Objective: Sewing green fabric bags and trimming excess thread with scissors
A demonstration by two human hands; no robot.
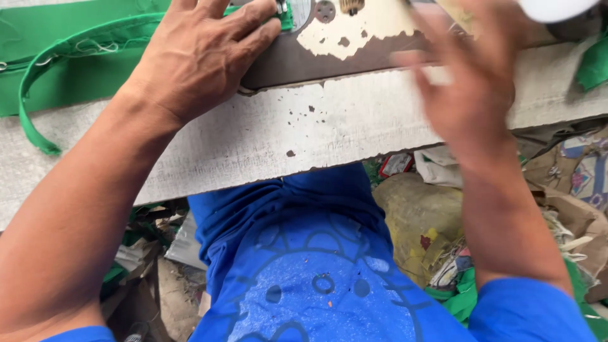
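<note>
- The left hand (202, 54) lies flat, its fingers (250, 28) spread and released, pressing green cloth (76, 44) onto the machine bed (329, 50).
- The cloth runs left from those fingertips across the worn white tabletop (304, 126), a hemmed strap looping off its edge.
- The right hand (475, 82) is blurred, held above the tabletop's right part; its fingers look loosely extended and hold nothing.
- Scraps (443, 202) lie on the floor below that wrist.
</note>
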